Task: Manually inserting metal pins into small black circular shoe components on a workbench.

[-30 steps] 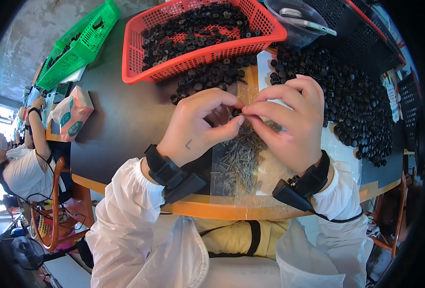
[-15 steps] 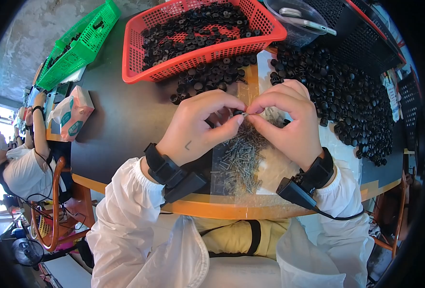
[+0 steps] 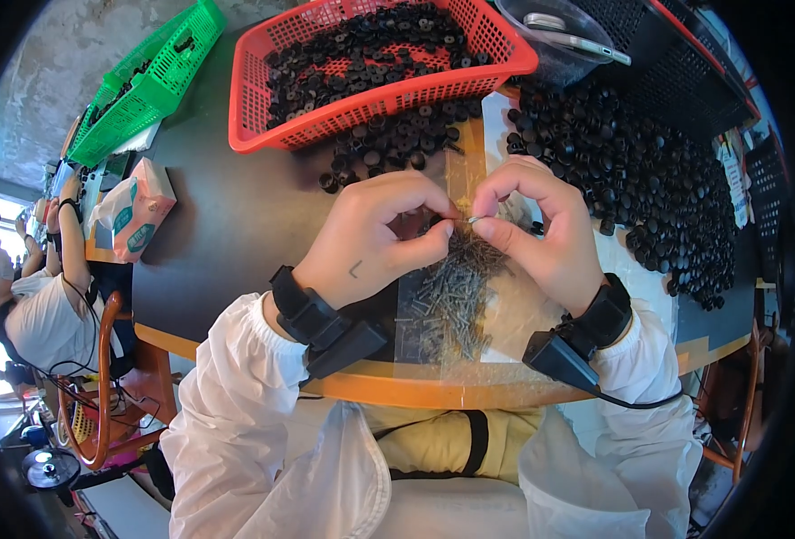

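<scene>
My left hand (image 3: 362, 234) is closed in a pinch above a pile of small metal screws (image 3: 451, 310); whatever its fingertips hold is too small to make out. Just to its right, my right hand (image 3: 541, 229) pinches a small shiny screw (image 3: 474, 219) between thumb and forefinger. The two sets of fingertips are close, with a narrow gap between them. Behind my hands lie loose black round parts (image 3: 388, 148) with holes through some of them. A large heap of black round caps (image 3: 636, 184) spreads to the right of my right hand.
A red basket (image 3: 397, 94) of black parts stands at the back, beside a clear tub (image 3: 559, 54) holding a phone. Farther left are a tissue pack (image 3: 146, 211) and a green basket (image 3: 159, 94). Another person (image 3: 47, 314) sits at left. The table's orange edge (image 3: 415, 393) runs before me.
My fingertips have drawn slightly apart, the right hand shifting a little to the right with the screw. The dark bit seen between my left fingers earlier no longer shows.
</scene>
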`<state>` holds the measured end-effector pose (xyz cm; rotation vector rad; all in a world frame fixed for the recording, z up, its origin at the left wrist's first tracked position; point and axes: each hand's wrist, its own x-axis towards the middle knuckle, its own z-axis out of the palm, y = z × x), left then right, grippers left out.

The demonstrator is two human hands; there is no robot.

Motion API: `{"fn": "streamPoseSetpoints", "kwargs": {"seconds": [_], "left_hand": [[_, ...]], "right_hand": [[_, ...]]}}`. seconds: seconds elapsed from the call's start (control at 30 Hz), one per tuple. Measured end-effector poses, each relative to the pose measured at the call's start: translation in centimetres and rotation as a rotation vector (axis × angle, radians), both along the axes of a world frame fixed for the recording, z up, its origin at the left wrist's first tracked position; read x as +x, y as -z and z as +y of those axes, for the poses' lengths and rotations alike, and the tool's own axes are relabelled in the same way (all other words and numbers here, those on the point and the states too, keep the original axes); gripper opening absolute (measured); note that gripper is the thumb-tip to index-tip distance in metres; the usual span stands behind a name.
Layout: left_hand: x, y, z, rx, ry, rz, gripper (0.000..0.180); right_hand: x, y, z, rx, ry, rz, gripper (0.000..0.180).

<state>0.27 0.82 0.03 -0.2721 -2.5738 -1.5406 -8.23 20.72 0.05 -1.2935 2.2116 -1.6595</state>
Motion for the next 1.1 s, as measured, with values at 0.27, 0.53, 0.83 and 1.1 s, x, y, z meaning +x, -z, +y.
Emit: {"fn": "streamPoseSetpoints", "kwargs": {"seconds": [0.27, 0.53, 0.83, 1.1], "left_hand": [[0.0, -0.1, -0.1, 0.079, -0.087, -0.033, 0.01], [0.0, 0.1, 0.1, 0.19, -0.021, -0.183, 0.014], [-0.1, 0.7, 0.2, 0.287, -0.073, -0.065, 0.032], [0.1, 0.4, 0.1, 0.366, -0.072, -0.133, 0.03]], "right_hand": [[-0.2, -0.8, 0.4, 0.163, 0.155, 0.485, 0.016], [-0.1, -0.5, 0.1, 0.072, 0.181, 0.501, 0.016], [0.2, -0.9, 0.2, 0.091, 0.18, 0.552, 0.014], [0.3, -0.8, 0.2, 0.054, 0.144, 0.52, 0.013]]}}
